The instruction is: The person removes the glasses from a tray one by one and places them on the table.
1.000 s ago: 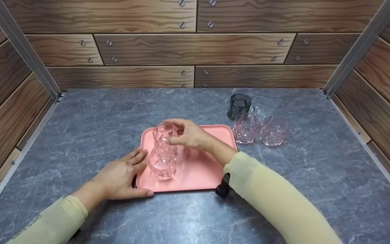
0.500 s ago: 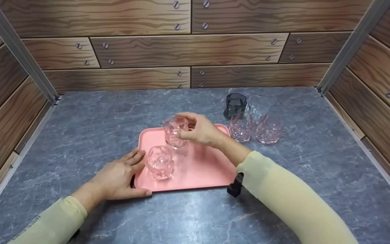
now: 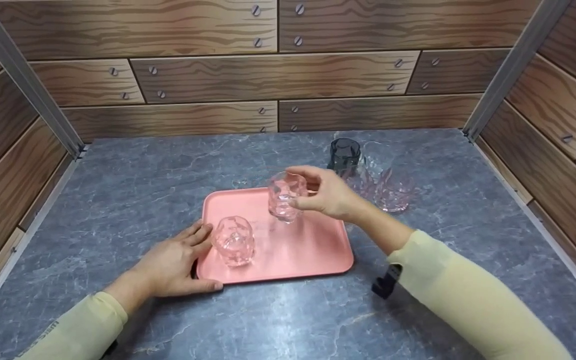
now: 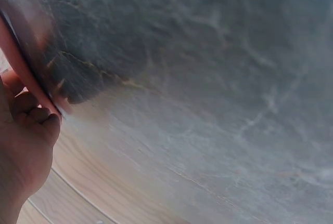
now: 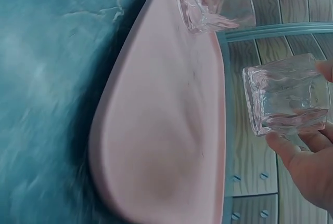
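A clear drinking glass [image 3: 282,197] is held above the pink tray [image 3: 308,252] by my right hand [image 3: 337,197], thumb and fingers on its right side. The right wrist view shows this glass [image 5: 283,99] apart from the tray, with fingers around its far end. Another clear glass [image 3: 234,242] stands on the tray's left part. My left hand [image 3: 174,265] grips the near left corner of the tray, thumb along the front edge and fingers at the left rim. In the left wrist view, bent fingers of that hand [image 4: 23,146] meet the tray's edge.
Behind my right hand stand a dark grey glass [image 3: 344,154] and pinkish clear glasses [image 3: 393,192], partly hidden by the hand. A marbled grey tabletop [image 3: 143,175] lies under everything. Wood-patterned walls [image 3: 208,80] close off the back and sides.
My right hand has lifted the rear glass from the tray's left part and carried it to the right. My left hand stays at the tray's corner, and the other glass has not moved.
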### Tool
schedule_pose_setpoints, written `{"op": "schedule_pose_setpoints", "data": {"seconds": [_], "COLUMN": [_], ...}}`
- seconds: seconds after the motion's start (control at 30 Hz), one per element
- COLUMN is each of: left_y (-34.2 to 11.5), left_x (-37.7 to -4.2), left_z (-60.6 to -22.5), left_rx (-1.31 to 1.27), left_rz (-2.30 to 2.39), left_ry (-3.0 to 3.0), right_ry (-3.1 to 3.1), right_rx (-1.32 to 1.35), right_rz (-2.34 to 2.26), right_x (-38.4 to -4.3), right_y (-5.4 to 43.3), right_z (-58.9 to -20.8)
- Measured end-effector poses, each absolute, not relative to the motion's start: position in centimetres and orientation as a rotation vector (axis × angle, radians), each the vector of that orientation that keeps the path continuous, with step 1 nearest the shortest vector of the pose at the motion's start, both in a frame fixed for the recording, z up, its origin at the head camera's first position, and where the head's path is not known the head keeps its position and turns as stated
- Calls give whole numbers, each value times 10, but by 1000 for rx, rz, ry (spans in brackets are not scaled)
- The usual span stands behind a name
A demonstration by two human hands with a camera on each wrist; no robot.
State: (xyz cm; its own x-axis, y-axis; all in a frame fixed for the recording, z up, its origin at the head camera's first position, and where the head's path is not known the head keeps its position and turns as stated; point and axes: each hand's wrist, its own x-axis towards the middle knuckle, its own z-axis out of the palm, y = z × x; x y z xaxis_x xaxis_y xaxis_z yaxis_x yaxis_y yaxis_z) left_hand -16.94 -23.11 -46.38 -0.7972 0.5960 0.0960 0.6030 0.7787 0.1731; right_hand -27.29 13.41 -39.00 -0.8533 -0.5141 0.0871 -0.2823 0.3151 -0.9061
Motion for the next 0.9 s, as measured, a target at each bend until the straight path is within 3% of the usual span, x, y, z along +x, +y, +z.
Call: {"op": "schedule_pose_setpoints", "data": {"seconds": [0.9], "left_y": [-232], "left_x": [-169], "left_z": [-463], "left_rx": [-1005], "left_rz": [-311], "left_ry": [-2914], "right_ry": [2455], "right_rx": [-657], "right_rz": [-1592], "right_x": [-244], "right_y": [261], "right_z": [-385]}}
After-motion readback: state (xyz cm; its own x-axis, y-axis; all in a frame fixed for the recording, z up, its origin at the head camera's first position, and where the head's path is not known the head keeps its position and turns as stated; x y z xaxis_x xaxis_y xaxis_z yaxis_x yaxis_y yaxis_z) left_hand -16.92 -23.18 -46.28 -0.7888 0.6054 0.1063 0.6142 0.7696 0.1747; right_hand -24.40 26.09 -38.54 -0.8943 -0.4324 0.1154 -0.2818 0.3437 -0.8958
